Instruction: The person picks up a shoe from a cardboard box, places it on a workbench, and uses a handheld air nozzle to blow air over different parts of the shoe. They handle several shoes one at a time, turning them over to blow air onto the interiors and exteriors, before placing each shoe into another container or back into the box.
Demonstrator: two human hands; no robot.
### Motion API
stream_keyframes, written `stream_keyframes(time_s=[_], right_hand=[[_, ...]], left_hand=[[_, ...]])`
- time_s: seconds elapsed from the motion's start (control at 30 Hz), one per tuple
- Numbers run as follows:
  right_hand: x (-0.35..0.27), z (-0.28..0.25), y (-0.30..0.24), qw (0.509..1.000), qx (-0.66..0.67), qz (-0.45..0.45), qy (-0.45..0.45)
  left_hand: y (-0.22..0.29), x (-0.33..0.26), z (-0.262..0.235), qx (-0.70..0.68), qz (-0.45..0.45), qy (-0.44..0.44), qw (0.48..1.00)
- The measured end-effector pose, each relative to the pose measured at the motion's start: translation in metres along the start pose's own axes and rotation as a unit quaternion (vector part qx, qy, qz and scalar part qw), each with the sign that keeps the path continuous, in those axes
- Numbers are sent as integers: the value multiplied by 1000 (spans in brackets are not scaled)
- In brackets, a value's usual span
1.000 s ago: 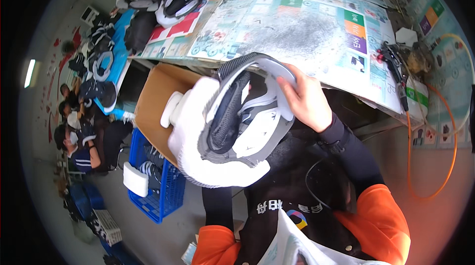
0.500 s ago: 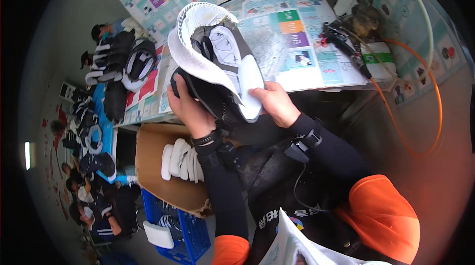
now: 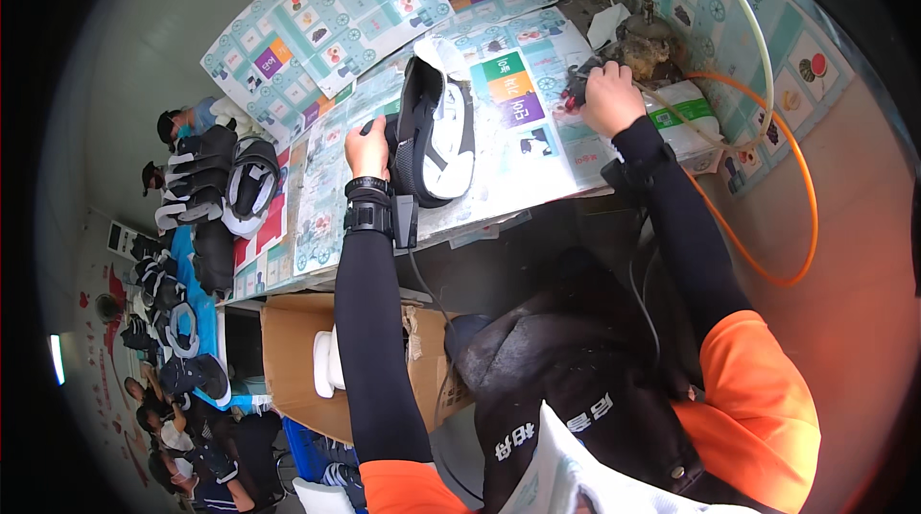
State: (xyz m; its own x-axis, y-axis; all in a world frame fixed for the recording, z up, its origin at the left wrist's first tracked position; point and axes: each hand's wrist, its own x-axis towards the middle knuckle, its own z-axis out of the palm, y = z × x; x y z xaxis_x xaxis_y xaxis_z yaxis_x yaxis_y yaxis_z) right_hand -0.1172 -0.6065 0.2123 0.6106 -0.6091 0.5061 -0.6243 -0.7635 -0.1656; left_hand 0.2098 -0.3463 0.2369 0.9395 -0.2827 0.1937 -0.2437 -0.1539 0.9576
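Observation:
A black, grey and white shoe upper lies on the table in front of me, its opening turned upward. At its left side my left hand is closed, with the fingers curled at the dark edge of the upper. Further right, my right hand is wrapped round a black spray gun with red parts. Most of the gun's body is hidden under that hand.
Printed sheets cover the table. An orange hose and a pale hose loop at the right. Stacked shoe uppers stand at the left. Below are a cardboard box and a blue crate. Several people sit far left.
The shoe upper has gone from both hands in the air down onto the table. My right hand has left it and taken hold of the spray gun; my left hand stays at its side.

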Motion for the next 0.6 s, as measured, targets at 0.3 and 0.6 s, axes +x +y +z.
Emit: stream_keyframes(time_s=[0.3,0.6], right_hand=[[22,47,29,995,-47,3,-84],[29,-4,-20,994,88,18,-56]], left_hand=[[113,-27,-81,-110,44,-41,992],[98,-10,-186,-162,-60,-153,973]])
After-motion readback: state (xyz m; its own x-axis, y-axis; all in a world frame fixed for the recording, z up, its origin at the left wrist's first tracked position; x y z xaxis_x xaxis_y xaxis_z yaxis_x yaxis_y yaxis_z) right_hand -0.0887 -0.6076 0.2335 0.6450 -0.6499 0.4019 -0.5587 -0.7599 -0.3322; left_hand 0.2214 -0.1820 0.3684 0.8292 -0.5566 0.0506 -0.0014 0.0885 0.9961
